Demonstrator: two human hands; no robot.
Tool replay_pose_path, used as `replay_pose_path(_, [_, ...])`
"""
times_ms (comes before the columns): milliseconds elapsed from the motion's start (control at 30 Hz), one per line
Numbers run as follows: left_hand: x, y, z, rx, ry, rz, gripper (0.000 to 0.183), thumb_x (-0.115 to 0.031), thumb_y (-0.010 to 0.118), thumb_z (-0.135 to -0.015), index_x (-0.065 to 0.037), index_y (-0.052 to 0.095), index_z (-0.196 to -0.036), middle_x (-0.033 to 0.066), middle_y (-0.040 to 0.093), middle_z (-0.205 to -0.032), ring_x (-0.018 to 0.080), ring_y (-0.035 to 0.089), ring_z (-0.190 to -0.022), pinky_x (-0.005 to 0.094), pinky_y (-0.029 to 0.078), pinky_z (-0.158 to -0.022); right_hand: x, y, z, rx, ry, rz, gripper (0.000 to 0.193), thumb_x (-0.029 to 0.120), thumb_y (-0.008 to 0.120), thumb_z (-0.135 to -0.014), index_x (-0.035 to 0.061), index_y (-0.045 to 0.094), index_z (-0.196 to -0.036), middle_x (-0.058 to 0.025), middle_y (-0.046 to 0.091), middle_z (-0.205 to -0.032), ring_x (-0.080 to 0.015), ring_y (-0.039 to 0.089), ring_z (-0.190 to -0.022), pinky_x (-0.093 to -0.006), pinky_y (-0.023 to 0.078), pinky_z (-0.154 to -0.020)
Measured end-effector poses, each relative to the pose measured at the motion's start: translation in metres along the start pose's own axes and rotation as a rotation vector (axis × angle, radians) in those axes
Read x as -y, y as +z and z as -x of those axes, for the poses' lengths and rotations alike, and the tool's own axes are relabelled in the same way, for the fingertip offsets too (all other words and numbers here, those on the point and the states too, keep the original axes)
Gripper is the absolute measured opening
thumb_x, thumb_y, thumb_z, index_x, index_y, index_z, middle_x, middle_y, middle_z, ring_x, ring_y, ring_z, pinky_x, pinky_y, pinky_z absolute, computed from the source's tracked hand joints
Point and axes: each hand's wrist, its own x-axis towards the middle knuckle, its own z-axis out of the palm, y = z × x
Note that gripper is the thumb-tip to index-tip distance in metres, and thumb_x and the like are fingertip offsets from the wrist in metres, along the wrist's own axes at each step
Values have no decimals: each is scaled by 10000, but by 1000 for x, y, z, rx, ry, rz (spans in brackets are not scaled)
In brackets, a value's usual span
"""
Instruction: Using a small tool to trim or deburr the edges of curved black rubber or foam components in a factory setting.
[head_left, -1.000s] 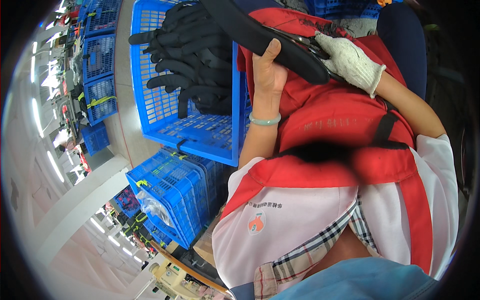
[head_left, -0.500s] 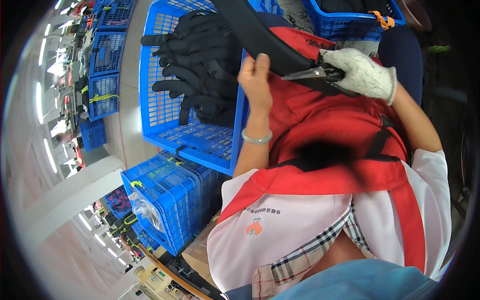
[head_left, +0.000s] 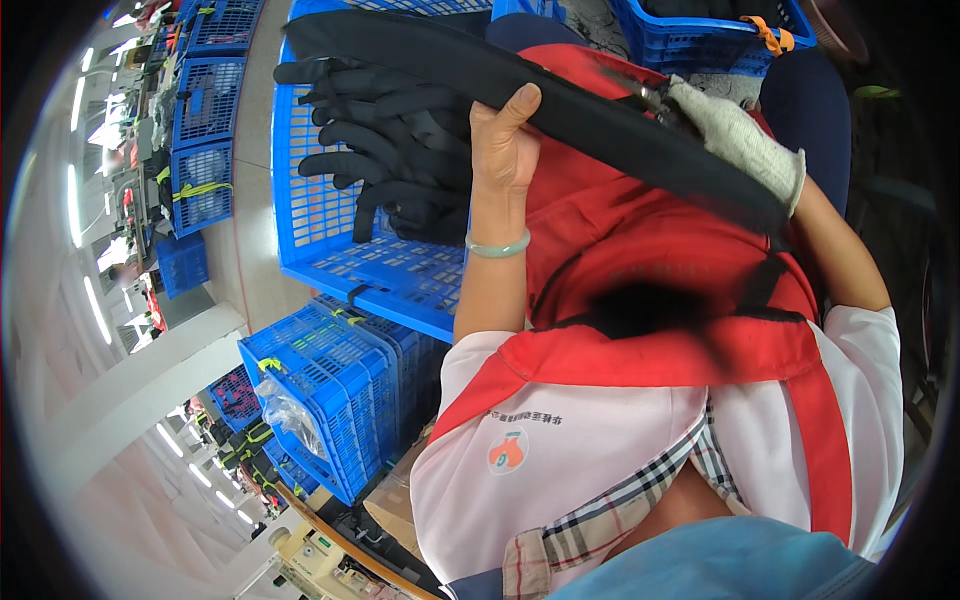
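A long, flat black padded strap [head_left: 420, 65] stretches slantwise across my lap, from above the blue crate to near my right forearm. My bare left hand [head_left: 503, 145] grips it near its middle, thumb along the strap's surface. A pale bangle circles that wrist. In a white knit glove, my right hand [head_left: 738, 142] is closed around scissors [head_left: 652, 97] just beyond the strap. Only part of their metal and dark handle shows; the blades are smeared and partly hidden. Beneath lies my red apron [head_left: 590, 200].
A large blue crate [head_left: 380, 305] at my left holds a pile of similar black straps [head_left: 400, 120]. Another blue crate [head_left: 690, 45] with dark contents stands at the far right. Nearer on the left are more blue crates [head_left: 330, 400], one with clear plastic, beside a cardboard box [head_left: 392, 500].
The strap has swung so its far end points left over the crate and its near end reaches toward my right forearm. The scissors have moved away from my left hand and turned.
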Motion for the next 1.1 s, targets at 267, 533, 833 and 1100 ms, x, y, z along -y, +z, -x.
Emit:
replay_pose_path(267, [12, 2, 2, 78, 5, -160, 322, 73, 756, -721, -49, 630, -992, 37, 651, -935, 150, 622, -863, 283, 494, -849, 21, 4, 1, -77, -73, 83, 471, 160, 639, -791, 10, 469, -1204, -227, 597, -831, -400, 599, -798, -451, 471, -707])
replay_pose_path(533, [18, 3, 9, 117, 25, -136, 318, 55, 724, -766, -59, 621, -1044, 48, 655, -982, 169, 621, -909, 294, 490, -876, 21, 12, -3, -80, -35, -95, 463, 158, 628, -809, 27, 480, -1228, -221, 616, -885, -385, 617, -863, -452, 483, -735])
replay_pose_path(833, [23, 8, 16, 106, 41, -99, 324, 53, 733, -756, -62, 622, -1038, 40, 655, -980, 163, 624, -905, 297, 497, -871, 28, 6, -3, -68, 66, -95, 474, 248, 650, -832, 10, 524, -1222, -228, 639, -951, -376, 631, -896, -417, 500, -764])
replay_pose_path(1100, [6, 7, 5, 34, 46, -75, 252, 7, 723, -789, -47, 627, -1016, 33, 649, -957, 153, 617, -890, 301, 493, -860, 26, 14, -3, -153, 4, 101, 462, 290, 614, -850, 6, 520, -1203, -232, 633, -964, -386, 623, -914, -438, 493, -774])
